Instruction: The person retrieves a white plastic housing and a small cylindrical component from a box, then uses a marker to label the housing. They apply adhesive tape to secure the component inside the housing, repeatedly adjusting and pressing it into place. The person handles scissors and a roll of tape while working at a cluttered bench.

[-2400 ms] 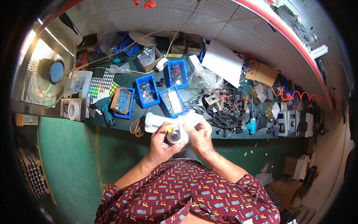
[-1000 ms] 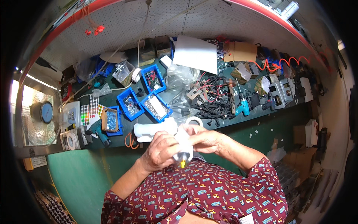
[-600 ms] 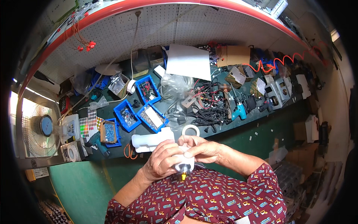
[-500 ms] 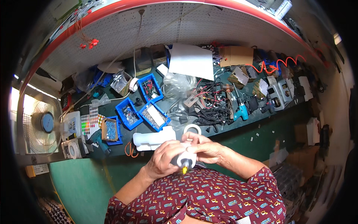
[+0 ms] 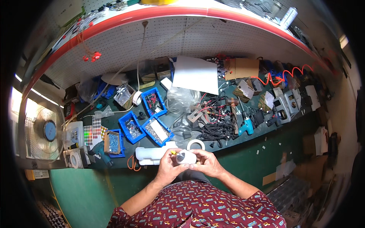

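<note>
Between my two hands is a white cylindrical part (image 5: 189,156) with a grey-dark opening on one end and a small yellow piece (image 5: 173,152) beside it. My left hand (image 5: 168,166) is closed around its left side, thumb along the lower edge. My right hand (image 5: 208,163) grips the right side, its thumb meeting the left one underneath. The part is held just in front of the bench edge. A white plastic moulded piece (image 5: 150,156) lies close behind my left hand, and a white tape roll (image 5: 195,145) lies beyond the part.
Blue bins (image 5: 159,143) of small hardware stand left of centre. Orange-handled scissors (image 5: 133,163) lie at the front edge. A tangle of black cables (image 5: 216,127) spreads right of centre beside a teal cordless drill (image 5: 246,126). A fan (image 5: 49,130) stands far left; a red-edged shelf (image 5: 182,13) overhangs.
Both hands have moved away from my body toward the bench. The white part has turned, so its yellow piece now points left instead of toward me. The view has tilted up slightly.
</note>
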Demonstrator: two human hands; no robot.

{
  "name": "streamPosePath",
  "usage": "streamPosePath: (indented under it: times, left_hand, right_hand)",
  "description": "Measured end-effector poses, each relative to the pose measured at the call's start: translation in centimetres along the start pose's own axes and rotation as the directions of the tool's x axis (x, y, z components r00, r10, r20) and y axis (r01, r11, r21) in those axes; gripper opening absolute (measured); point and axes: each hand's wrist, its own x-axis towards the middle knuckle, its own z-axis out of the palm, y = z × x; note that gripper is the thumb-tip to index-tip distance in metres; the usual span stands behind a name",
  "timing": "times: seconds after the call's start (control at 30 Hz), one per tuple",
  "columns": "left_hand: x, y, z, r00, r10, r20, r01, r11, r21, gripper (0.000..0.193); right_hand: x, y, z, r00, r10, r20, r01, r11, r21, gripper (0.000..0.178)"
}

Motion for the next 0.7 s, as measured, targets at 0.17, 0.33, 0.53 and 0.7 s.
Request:
streamPosePath:
  times: [0.17, 0.33, 0.53, 0.7]
  left_hand:
    - [0.3, 0.3, 0.0, 1.0, -0.005, 0.022, -0.001, 0.963, 0.27, 0.057]
    - [0.0, -1.5, 0.2, 0.999, 0.038, 0.024, -0.042, 0.981, 0.188, 0.056]
    - [0.2, -1.5, 0.6, 0.99, 0.087, 0.107, -0.114, 0.954, 0.279, 0.055]
    - [0.0, -2.3, 0.2, 0.988, 0.038, 0.153, -0.07, 0.975, 0.211, 0.047]
  right_hand:
    - [-0.6, 0.6, -0.1, 0.991, -0.085, -0.106, 0.076, 0.994, -0.082, 0.054]
    - [-0.8, 0.2, -0.4, 0.933, -0.333, -0.139, 0.228, 0.842, -0.488, 0.058]
    - [-1.1, 0.0, -0.9, 0.902, -0.423, -0.087, 0.29, 0.743, -0.603, 0.063]
    - [-0.9, 0.0, -0.9, 0.947, -0.318, -0.051, 0.248, 0.822, -0.512, 0.055]
